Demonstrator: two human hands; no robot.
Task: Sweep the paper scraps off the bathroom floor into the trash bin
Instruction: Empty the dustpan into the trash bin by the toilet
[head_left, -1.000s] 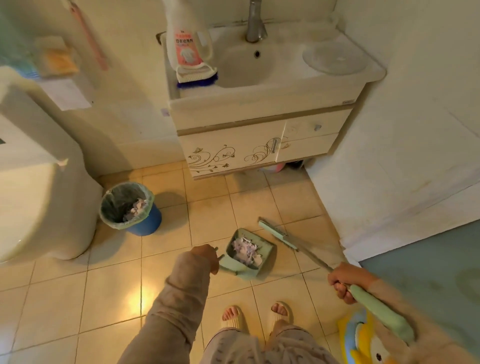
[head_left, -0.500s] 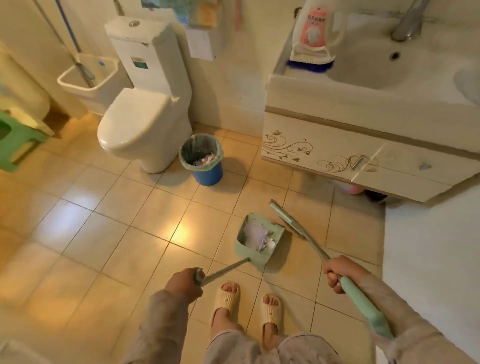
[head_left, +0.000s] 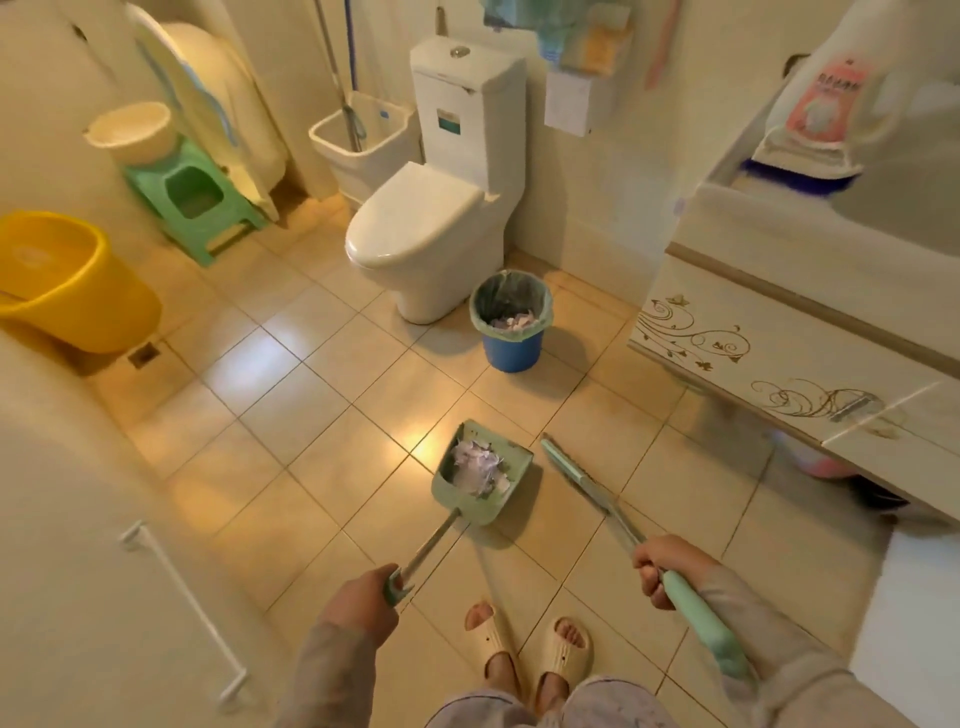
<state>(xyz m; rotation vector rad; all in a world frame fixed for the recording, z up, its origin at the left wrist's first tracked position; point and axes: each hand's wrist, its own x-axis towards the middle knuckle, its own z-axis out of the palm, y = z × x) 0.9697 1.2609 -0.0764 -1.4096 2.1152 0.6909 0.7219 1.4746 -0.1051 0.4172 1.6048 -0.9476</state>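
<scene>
A green dustpan (head_left: 511, 493) rests on the tiled floor in front of my feet, filled with pale paper scraps (head_left: 480, 462). My left hand (head_left: 363, 597) grips the top of its long metal handle. My right hand (head_left: 662, 569) holds the green-handled broom (head_left: 582, 480), whose head lies on the floor just right of the dustpan. The blue trash bin (head_left: 511, 345) with a green liner stands beyond the dustpan, beside the toilet, with some scraps inside.
A white toilet (head_left: 431, 228) stands behind the bin. A sink cabinet (head_left: 779, 353) juts out on the right. A yellow bucket (head_left: 67, 280), a green stool (head_left: 192, 197) and a mop basin (head_left: 358, 135) are at the left and back. A wall with a rail (head_left: 182, 587) is close on my left.
The view has swung left and pulled back, revealing the toilet and left side. My left hand has slid up from near the pan to the top of the dustpan handle. The broom stays put.
</scene>
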